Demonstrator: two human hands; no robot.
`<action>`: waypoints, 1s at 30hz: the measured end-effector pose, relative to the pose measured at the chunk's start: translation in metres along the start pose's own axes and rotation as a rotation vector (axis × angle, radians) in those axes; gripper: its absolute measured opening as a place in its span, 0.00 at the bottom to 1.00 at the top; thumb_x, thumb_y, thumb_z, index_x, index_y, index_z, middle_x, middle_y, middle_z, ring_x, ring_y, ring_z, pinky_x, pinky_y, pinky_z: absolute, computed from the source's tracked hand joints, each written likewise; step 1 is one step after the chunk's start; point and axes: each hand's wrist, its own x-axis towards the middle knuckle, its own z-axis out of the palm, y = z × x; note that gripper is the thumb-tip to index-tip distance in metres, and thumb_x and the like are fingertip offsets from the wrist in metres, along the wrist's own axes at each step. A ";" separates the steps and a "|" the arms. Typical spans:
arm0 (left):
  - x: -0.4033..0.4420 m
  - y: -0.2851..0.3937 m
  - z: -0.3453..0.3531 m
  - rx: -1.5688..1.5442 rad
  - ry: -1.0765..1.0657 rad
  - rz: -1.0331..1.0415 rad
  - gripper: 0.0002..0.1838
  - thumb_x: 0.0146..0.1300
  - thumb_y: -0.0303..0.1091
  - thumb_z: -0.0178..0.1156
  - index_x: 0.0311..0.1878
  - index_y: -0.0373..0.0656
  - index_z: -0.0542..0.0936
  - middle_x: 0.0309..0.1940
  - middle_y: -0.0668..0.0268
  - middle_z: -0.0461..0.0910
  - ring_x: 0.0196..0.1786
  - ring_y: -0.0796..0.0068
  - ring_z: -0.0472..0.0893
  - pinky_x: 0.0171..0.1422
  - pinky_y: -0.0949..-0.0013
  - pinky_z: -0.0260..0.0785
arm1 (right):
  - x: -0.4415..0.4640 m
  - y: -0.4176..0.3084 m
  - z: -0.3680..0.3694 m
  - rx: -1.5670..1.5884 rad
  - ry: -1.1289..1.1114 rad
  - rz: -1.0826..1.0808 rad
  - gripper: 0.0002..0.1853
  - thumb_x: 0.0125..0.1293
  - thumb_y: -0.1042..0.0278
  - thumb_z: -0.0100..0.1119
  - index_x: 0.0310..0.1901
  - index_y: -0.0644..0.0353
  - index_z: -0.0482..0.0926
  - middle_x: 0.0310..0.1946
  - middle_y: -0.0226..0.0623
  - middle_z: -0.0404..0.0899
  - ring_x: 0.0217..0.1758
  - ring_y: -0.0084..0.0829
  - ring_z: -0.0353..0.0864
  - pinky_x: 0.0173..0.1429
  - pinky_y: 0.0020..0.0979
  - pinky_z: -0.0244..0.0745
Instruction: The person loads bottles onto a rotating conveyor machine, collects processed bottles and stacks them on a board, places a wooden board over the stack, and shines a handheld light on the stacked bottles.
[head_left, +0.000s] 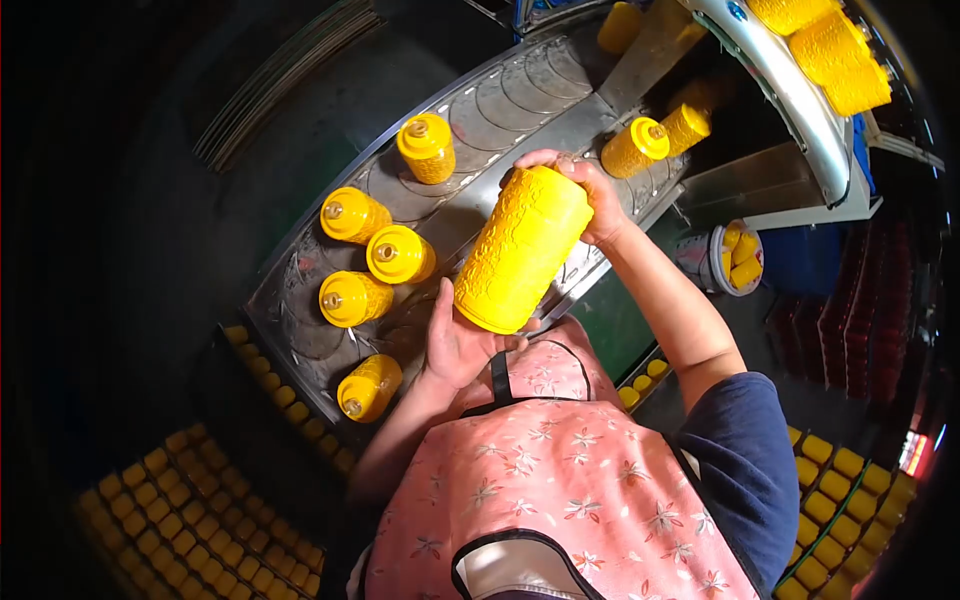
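One metal conveyor (520, 100), beneath my hands. One embossed yellow cylinder (525, 250), tilted between them, right hand (592, 195) gripping its far end, left hand (455, 345) cupping its near end. Five yellow jars (398, 256), left of my hands: should my left palm slip, I judge the cylinder could drop and knock them.

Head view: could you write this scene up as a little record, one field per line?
Held: one yellow cylinder with a raised pattern, tilted
Left hand: at its end nearer the body
Right hand: at its far end
Metal conveyor: beneath; yellow containers with narrow necks on it
White bucket: to the right, yellow pieces inside
Apron: pink, floral, dark edging
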 end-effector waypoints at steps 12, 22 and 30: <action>-0.006 -0.012 0.017 0.500 0.161 0.620 0.33 0.61 0.43 0.61 0.66 0.41 0.62 0.62 0.56 0.68 0.65 0.59 0.67 0.65 0.57 0.62 | -0.014 0.004 0.004 -0.106 0.069 0.018 0.26 0.63 0.51 0.46 0.54 0.64 0.73 0.51 0.44 0.75 0.53 0.35 0.76 0.61 0.34 0.68; -0.092 0.036 -0.009 1.128 0.648 0.677 0.15 0.61 0.21 0.57 0.52 0.39 0.76 0.41 0.67 0.80 0.43 0.84 0.76 0.50 0.79 0.68 | -0.060 0.078 -0.060 -1.129 0.581 -0.308 0.12 0.56 0.70 0.63 0.43 0.55 0.84 0.47 0.42 0.72 0.53 0.39 0.69 0.59 0.34 0.64; -0.133 0.022 -0.029 1.015 0.770 0.772 0.11 0.65 0.25 0.55 0.50 0.38 0.76 0.38 0.68 0.79 0.38 0.84 0.75 0.43 0.79 0.66 | -0.052 0.044 -0.017 -1.457 0.528 -0.553 0.27 0.48 0.74 0.69 0.53 0.58 0.74 0.53 0.43 0.72 0.58 0.44 0.68 0.63 0.38 0.63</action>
